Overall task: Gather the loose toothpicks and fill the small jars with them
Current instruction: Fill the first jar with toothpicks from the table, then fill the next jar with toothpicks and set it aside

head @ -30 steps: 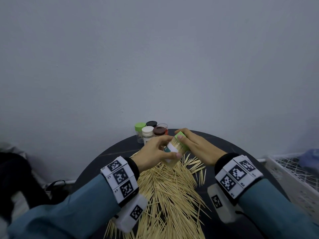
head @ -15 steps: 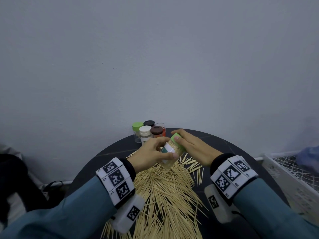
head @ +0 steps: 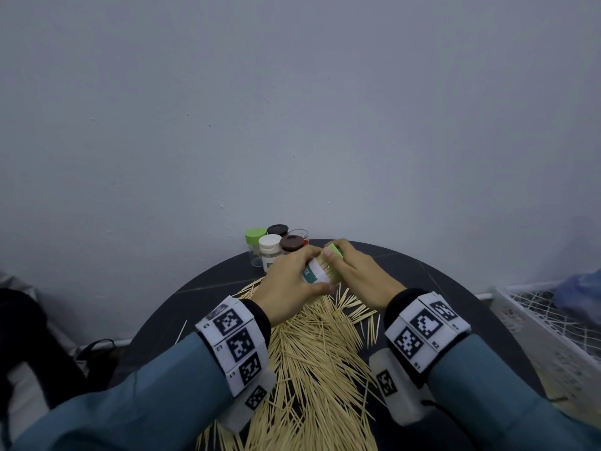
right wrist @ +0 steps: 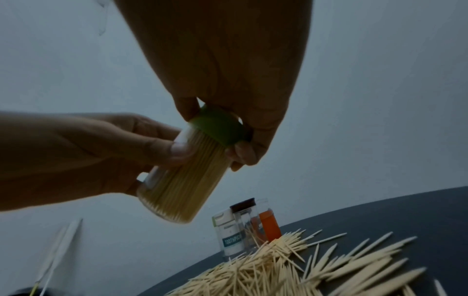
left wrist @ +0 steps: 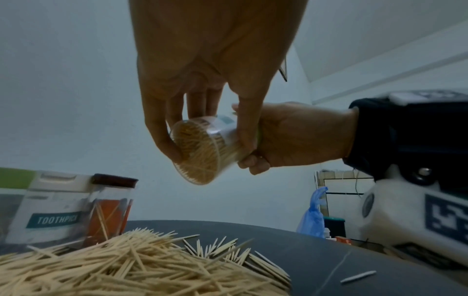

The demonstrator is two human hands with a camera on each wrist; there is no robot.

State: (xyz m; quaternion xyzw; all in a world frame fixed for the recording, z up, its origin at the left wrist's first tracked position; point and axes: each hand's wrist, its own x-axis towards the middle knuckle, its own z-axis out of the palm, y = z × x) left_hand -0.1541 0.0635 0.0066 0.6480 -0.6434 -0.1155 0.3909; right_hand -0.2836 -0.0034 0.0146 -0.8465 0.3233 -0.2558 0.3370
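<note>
A small clear jar (head: pixel 313 274) (left wrist: pixel 202 148) (right wrist: pixel 182 184) packed with toothpicks is held tilted above the pile. My left hand (head: pixel 292 281) (left wrist: pixel 202 128) grips its body. My right hand (head: pixel 354 271) (right wrist: pixel 222 136) grips the green lid (head: pixel 333 250) (right wrist: pixel 219 128) that sits on the jar's mouth. A large pile of loose toothpicks (head: pixel 312 359) (left wrist: pixel 121 266) (right wrist: pixel 291 268) covers the dark round table (head: pixel 439 281) below both hands.
Several small jars stand at the table's far edge: green-lidded (head: pixel 255 244), white-lidded (head: pixel 270 250) labelled TOOTHPICK, black-lidded (head: pixel 277 230), brown-lidded (head: pixel 292 244), and one open jar (head: pixel 300 234). A white wire basket (head: pixel 546 320) stands to the right. A dark bag (head: pixel 22 336) lies to the left.
Both hands with the jar and lid have stayed close together over the pile, with only small shifts in the fingers on the lid. The head view has tilted slightly.
</note>
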